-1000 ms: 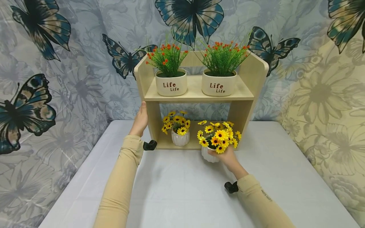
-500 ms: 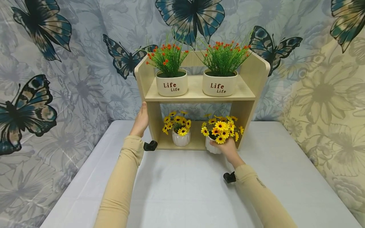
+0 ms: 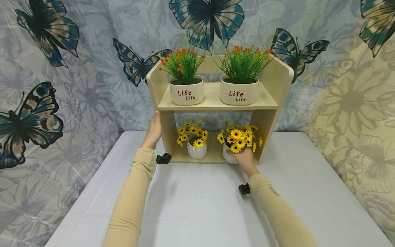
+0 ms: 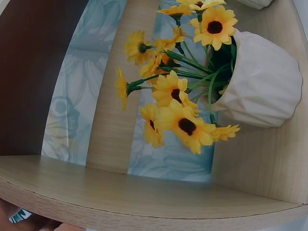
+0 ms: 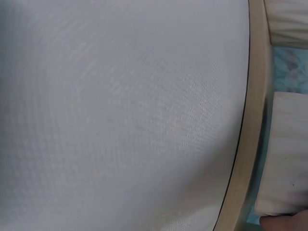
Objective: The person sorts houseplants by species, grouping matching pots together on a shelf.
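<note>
My right hand grips a white ribbed flowerpot of yellow daisies at the right of the lower level of a pale wooden shelf. Whether the pot's base touches the board cannot be told. In the right wrist view a finger lies against the white pot. My left hand rests along the outside of the shelf's left panel; its fingers show partly in the left wrist view. A matching flowerpot of yellow daisies stands at the lower left, apart from both hands.
Two white oval planters, the left planter and the right planter, marked "Life", hold grass with small orange flowers on the upper board. The shelf stands on a white-covered table. Butterfly-patterned cloth hangs behind.
My right hand has moved the daisy pot forward, from in front of the shelf into its lower right part. The left hand stays at the left panel.
</note>
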The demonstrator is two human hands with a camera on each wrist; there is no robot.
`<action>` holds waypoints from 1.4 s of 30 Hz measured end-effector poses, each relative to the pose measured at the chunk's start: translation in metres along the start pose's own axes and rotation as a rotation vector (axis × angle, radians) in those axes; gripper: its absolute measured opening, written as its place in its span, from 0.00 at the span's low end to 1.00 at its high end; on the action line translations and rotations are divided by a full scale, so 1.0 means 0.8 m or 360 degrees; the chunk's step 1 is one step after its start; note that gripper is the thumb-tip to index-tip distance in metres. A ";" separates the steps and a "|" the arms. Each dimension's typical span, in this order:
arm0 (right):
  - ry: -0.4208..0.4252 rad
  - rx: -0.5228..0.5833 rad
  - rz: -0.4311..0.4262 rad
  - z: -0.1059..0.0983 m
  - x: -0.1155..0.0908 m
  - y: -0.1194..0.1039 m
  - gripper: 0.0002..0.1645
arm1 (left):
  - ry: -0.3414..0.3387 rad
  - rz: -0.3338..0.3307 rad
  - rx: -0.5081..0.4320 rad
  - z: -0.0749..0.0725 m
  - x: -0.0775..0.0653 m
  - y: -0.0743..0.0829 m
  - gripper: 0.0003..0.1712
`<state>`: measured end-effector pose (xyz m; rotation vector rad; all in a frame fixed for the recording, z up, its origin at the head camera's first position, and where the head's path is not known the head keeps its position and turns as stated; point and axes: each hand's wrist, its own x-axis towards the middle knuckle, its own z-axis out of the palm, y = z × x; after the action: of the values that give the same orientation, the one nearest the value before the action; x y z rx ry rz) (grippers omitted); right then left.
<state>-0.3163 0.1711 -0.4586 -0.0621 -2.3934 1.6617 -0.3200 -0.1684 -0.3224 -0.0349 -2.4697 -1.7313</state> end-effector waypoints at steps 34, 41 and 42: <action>-0.0001 -0.0032 -0.0008 0.012 0.018 0.008 0.53 | -0.0033 0.0000 0.0066 -0.001 0.000 0.000 0.50; -0.0082 0.0008 0.0031 0.009 0.017 0.004 0.51 | -0.0027 -0.0012 0.0063 -0.001 -0.001 0.000 0.50; -0.0092 0.0018 0.0028 0.008 0.017 0.003 0.50 | -0.0025 -0.0014 0.0065 -0.001 -0.001 -0.001 0.50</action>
<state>-0.3312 0.1682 -0.4610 -0.0339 -2.4321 1.7071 -0.3193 -0.1692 -0.3227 -0.0339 -2.5192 -1.6902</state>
